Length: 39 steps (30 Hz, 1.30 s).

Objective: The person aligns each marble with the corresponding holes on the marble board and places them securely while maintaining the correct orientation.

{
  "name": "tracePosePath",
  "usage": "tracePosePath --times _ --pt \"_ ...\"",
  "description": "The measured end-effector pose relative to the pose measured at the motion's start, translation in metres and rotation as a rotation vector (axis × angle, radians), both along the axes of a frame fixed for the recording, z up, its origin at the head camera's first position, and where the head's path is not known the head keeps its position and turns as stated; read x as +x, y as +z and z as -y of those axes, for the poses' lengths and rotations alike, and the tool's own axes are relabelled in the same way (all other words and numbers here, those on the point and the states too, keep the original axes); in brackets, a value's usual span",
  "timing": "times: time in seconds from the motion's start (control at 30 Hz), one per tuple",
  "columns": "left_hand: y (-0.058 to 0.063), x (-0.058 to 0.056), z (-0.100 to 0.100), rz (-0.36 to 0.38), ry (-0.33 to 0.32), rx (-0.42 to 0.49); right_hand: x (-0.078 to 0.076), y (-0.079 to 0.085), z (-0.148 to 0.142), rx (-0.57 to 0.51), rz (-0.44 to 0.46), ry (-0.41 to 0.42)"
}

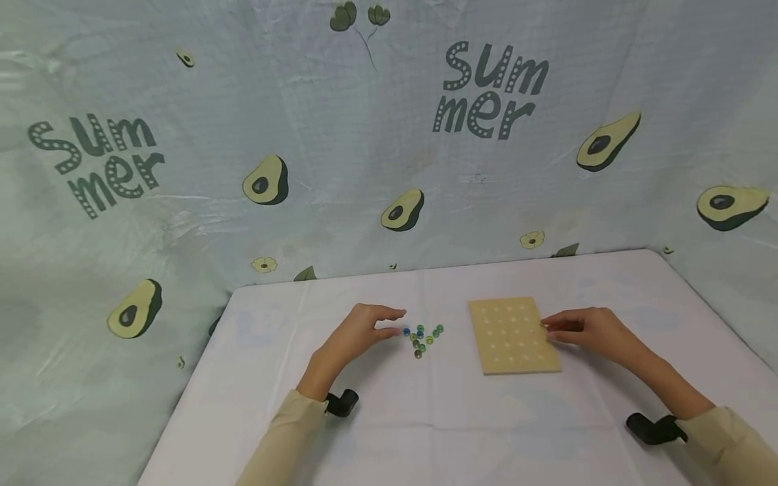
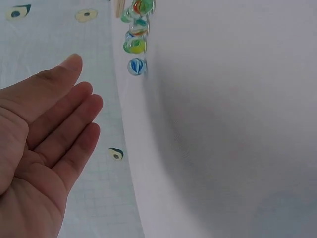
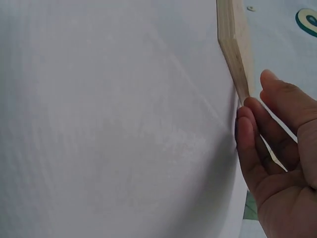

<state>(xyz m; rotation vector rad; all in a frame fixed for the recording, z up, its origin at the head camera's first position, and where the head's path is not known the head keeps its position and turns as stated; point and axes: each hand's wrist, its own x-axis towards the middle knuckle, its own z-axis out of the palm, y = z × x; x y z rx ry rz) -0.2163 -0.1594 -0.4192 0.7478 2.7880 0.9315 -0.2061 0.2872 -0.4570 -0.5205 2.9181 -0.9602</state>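
Note:
In the head view a small group of glass marbles (image 1: 420,335), blue, green and yellowish, lies on the table left of a flat board. My left hand (image 1: 360,329) is just left of the marbles, its thumb and fingers apart with nothing between them. A blue-swirled marble (image 2: 136,66) sits nearest to it in the left wrist view. The square wooden board (image 1: 514,335) lies flat, with rows of pale round hollows on top. At its right edge is my right hand (image 1: 592,331), fingertips at the board's side. The board's edge (image 3: 233,49) shows layered wood in the right wrist view.
A white cloth covers the table (image 1: 425,432). Behind it hangs a pale curtain (image 1: 340,135) printed with avocados and lettering. Each wrist wears a black camera, one on the left (image 1: 342,403) and one on the right (image 1: 653,429).

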Motion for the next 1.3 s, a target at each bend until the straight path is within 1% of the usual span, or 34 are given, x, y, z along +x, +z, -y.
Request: tracePosePath --times 0.2,0.4,0.6,0.7,0.93,1.3 --pt "-0.005 -0.007 0.0 0.091 0.016 0.059 -0.005 -0.005 -0.006 -0.012 0.05 0.016" --pt "-0.011 -0.015 -0.005 0.128 0.045 0.068 -0.01 -0.008 -0.009 -0.041 0.067 0.025" --pt "-0.015 -0.02 -0.01 0.188 0.071 0.106 -0.011 -0.013 -0.007 -0.073 0.08 0.013" --pt "-0.018 -0.021 -0.011 0.195 0.082 0.101 -0.01 -0.015 -0.007 -0.079 0.081 0.015" --pt "-0.023 -0.023 -0.011 0.177 0.106 0.091 -0.007 -0.018 -0.01 -0.065 0.073 0.014" --pt "-0.031 -0.033 -0.012 0.223 0.117 0.108 -0.007 -0.016 -0.015 -0.069 0.086 0.008"
